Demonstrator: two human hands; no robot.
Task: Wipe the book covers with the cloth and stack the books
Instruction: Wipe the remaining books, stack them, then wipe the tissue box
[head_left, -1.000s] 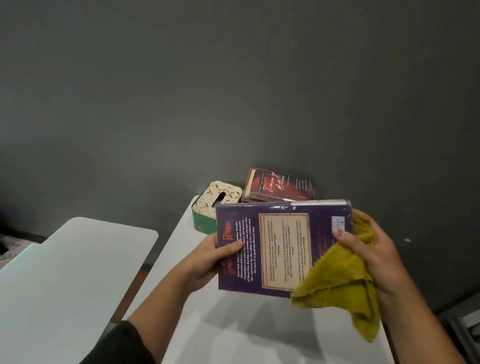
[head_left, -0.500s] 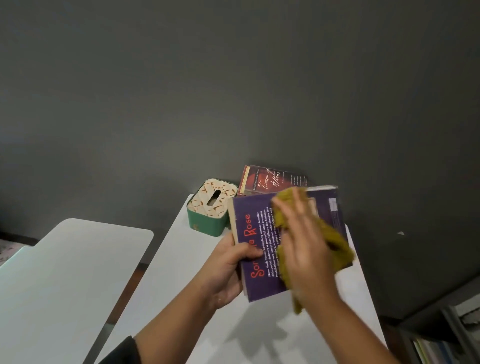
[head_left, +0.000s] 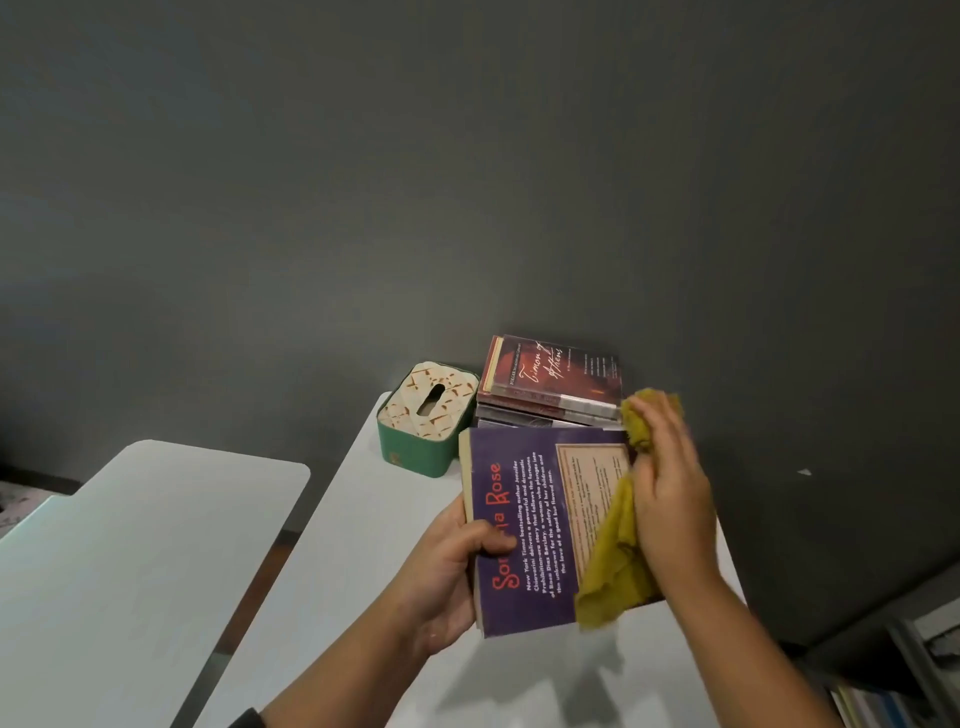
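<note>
Purple and glossy, a paperback book with red lettering on its cover (head_left: 540, 525) is held above a white table (head_left: 363, 530), its cover facing up toward the head camera. The left hand (head_left: 452, 566) grips the book along its spine edge, thumb lying across the red title and the other fingers curled underneath. The right hand (head_left: 670, 488) presses a mustard-yellow cloth (head_left: 618, 561) against the right side of the cover, fingers bent over a bunched part of the fabric near the book's upper right corner, while the rest of the cloth hangs down past the lower right corner. A pale text panel with a thin border shows on the cover between the red title and the cloth.

Behind the held book, against a dark grey wall (head_left: 467, 182), a small stack of books (head_left: 550, 389) lies flat on the far end of the table; the top one has a dark red cover with slanted script. Just left of the stack stands a green tissue box with a cream patterned lid (head_left: 426, 415), a slot cut in its top. A second white tabletop (head_left: 145, 561) sits to the left, apart from the first across a narrow gap. At the lower right edge, book spines on a shelf (head_left: 883, 701) are partly visible, too blurred to read.
</note>
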